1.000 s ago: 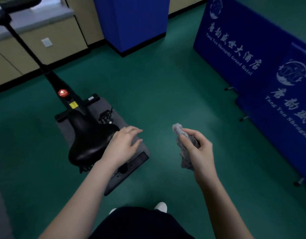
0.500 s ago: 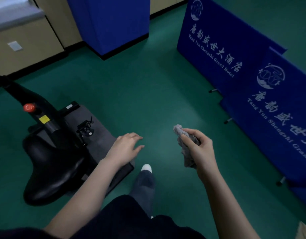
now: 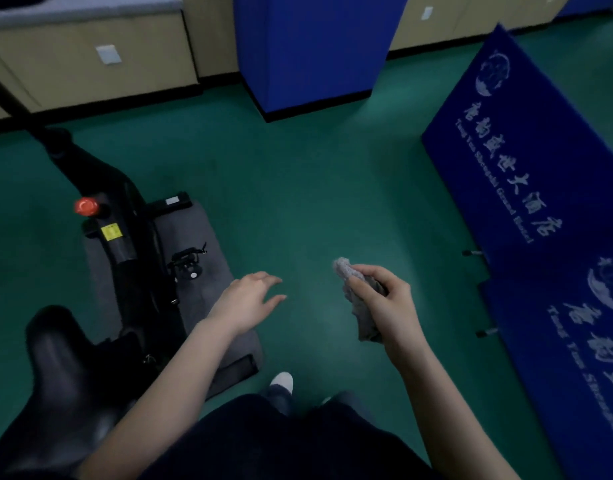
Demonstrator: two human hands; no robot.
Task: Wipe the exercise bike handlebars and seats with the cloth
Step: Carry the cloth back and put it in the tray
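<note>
A black exercise bike [image 3: 125, 216] stands at the left on a grey mat [image 3: 194, 237]. Its black seat [image 3: 62, 368] is at the lower left, and the handlebars are out of view. My left hand [image 3: 253, 301] hovers with spread, relaxed fingers over the mat's right edge, to the right of the seat and apart from it. My right hand [image 3: 388, 306] is over the green floor and grips a crumpled grey cloth [image 3: 358, 306], which sticks out above and below the fist.
Blue printed barrier panels [image 3: 526, 188] line the right side on small feet. A blue padded column [image 3: 312, 46] and beige cabinets [image 3: 90, 64] stand at the back. Green floor [image 3: 315, 188] lies between bike and panels. My white shoe [image 3: 281, 381] shows below.
My left hand has come off the seat and now floats free to its right. The view has shifted, so the seat sits lower and further left. My right hand still holds the cloth.
</note>
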